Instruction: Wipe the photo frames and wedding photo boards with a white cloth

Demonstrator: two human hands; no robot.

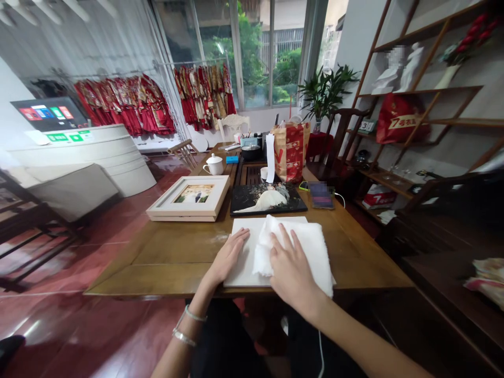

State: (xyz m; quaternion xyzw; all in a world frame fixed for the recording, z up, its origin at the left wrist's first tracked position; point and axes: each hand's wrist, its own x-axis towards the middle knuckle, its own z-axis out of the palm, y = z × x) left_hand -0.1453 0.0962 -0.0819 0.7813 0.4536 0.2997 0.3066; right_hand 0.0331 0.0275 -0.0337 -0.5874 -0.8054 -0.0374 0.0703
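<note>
A white flat panel lies at the near edge of the wooden table. My left hand lies flat on its left side, fingers stretched out, holding it down. My right hand presses a white cloth onto the panel, fingers spread over the cloth. Beyond the panel lies a dark photo print showing a figure in white. A cream picture frame with a photo rests to the left of it.
A phone on a cable lies right of the print. A red paper bag, a tea tray, a white teapot and a blue box stand farther back. Wooden shelves and a chair line the right; red garments hang by the window.
</note>
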